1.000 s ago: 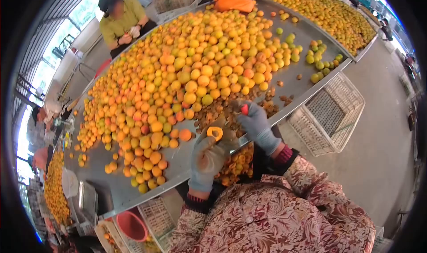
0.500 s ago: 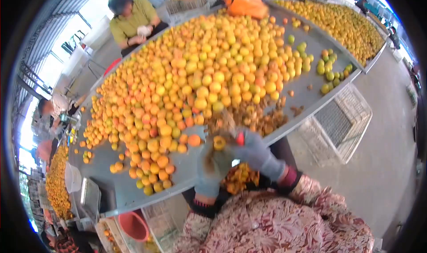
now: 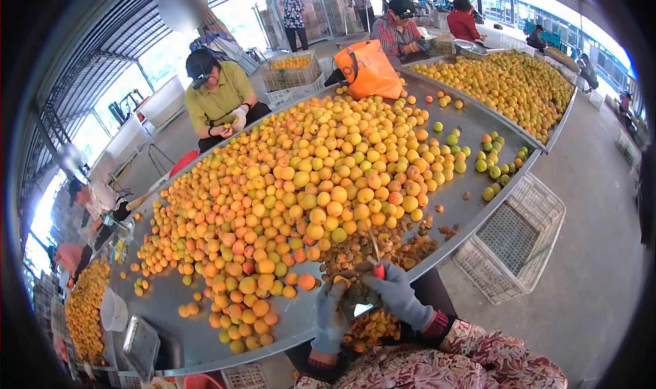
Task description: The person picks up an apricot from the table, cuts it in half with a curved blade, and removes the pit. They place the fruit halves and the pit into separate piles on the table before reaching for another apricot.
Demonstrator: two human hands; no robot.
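Note:
At the table's near edge my right hand (image 3: 402,294), in a grey glove, is closed round a tool's red handle (image 3: 379,271); its thin shaft points up and away. Beside it my left hand (image 3: 332,314), also gloved, is closed round an orange fruit (image 3: 339,279), mostly hidden by the fingers. Brown scraps (image 3: 355,250) lie just beyond both hands. A big heap of orange and yellow fruit (image 3: 301,170) covers much of the metal table (image 3: 294,324). Cut orange pieces (image 3: 372,326) show below my hands.
A white crate (image 3: 495,252) stands right of the table. Greenish fruit (image 3: 495,163) lies at the right edge, and an orange bag (image 3: 369,71) at the far edge. A person in a green shirt (image 3: 222,91) sits across; another fruit table (image 3: 506,91) is beyond.
The view has tilted up, showing more people and the hall at the top. The red handle and its shaft show more clearly. The fruit in my left hand is more hidden.

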